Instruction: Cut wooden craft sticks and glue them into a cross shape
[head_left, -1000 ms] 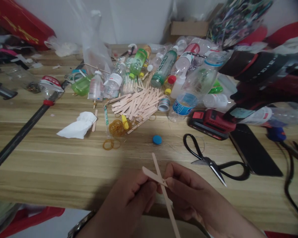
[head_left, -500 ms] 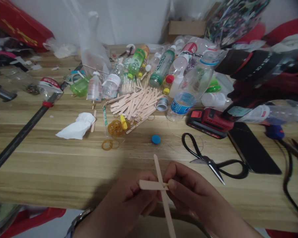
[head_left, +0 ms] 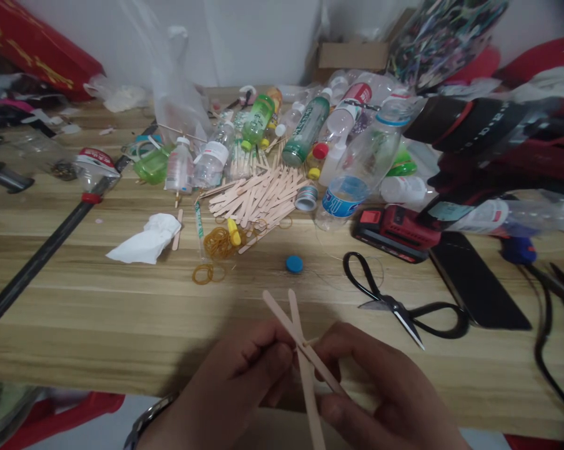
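Observation:
Two wooden popsicle sticks (head_left: 308, 390) cross in a narrow X above the table's front edge. My left hand (head_left: 248, 375) is closed, pinching them beside the crossing. A thin rubber band (head_left: 311, 342) shows at the crossing and runs toward the fingers of my right hand (head_left: 380, 384). That hand is closed around the lower end of the slanting stick, thumb below and index finger above; its inner fingers are partly hidden. Beyond the hands lies a blue bottle cap (head_left: 294, 264), and black-handled scissors (head_left: 394, 305) lie to the right.
A pile of popsicle sticks (head_left: 258, 194) lies mid-table, with rubber bands (head_left: 218, 242) before it. Plastic bottles (head_left: 307, 128) crowd the back. On the right are a red cordless drill (head_left: 398, 231) and a black phone (head_left: 481, 281). White tissue (head_left: 145, 239) and a black rod (head_left: 38, 250) lie left.
One stick has turned from lying across the other to a slant, narrowing the cross. My right hand has opened its grip wider, its thumb shifting down toward that stick's lower end.

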`<state>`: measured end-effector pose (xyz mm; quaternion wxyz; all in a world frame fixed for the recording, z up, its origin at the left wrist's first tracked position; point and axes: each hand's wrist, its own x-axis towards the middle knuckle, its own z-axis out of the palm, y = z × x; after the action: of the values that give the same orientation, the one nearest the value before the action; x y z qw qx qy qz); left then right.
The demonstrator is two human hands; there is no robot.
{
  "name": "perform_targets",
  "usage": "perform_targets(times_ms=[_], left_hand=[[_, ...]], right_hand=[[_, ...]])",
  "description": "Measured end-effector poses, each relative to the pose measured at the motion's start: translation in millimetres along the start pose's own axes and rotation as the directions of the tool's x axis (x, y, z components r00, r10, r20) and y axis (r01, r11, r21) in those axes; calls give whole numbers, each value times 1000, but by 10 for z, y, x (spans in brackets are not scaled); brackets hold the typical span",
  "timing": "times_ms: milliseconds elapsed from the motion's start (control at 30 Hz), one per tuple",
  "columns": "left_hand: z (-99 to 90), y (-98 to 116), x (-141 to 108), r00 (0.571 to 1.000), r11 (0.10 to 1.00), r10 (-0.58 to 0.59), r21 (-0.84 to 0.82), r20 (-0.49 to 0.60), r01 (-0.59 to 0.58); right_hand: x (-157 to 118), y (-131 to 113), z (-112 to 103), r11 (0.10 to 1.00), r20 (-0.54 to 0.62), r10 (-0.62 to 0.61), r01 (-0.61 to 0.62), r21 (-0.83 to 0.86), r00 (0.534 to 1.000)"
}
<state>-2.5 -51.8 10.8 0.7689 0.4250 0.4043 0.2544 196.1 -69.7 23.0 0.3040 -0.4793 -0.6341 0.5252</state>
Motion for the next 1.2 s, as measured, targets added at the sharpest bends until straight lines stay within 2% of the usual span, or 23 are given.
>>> perform_targets(times_ms=[167, 333, 433, 533, 633, 733, 800, 867, 933, 1033, 1200], left_hand=[[3, 34, -21, 1000, 999, 13, 37, 16, -14], [38, 127, -24, 999, 992, 14, 128, 32, -18], [36, 127, -14, 999, 992, 21, 121, 34, -25], [29, 99, -17, 999, 991, 15, 129, 38, -19], [30, 76, -28, 999, 993, 23, 111, 45, -28], [34, 68, -29, 999, 997, 8, 75, 45, -12], [31, 67, -27, 999, 996, -17, 85, 34, 14], [22, 66, -27, 999, 992, -29, 122, 22, 26], [8, 67, -32, 999, 989, -29, 143, 17, 27], [-24, 77, -47, 999, 985, -53, 166, -4, 53], [-89, 128, -64, 993, 977, -118, 181, 13, 114]], right_hand=[[0, 20, -14, 973, -103, -131, 108, -206, 986], [21, 68, -33, 914, -101, -225, 174, -368, 969], [18, 72, -39, 912, -89, -233, 186, -367, 968], [13, 64, -30, 925, -132, -229, 174, -338, 964], [-3, 60, -13, 951, -207, -198, 136, -279, 958], [-31, 74, -28, 985, -298, -125, 82, -152, 946], [-42, 110, -74, 996, -395, -53, 23, -81, 917], [-35, 183, -143, 991, -463, -31, -34, -131, 886], [-12, 295, -210, 949, -445, -87, -61, -308, 891], [21, 506, -253, 802, -338, -241, -9, -598, 910], [24, 742, -225, 614, -134, -374, 136, -778, 918]])
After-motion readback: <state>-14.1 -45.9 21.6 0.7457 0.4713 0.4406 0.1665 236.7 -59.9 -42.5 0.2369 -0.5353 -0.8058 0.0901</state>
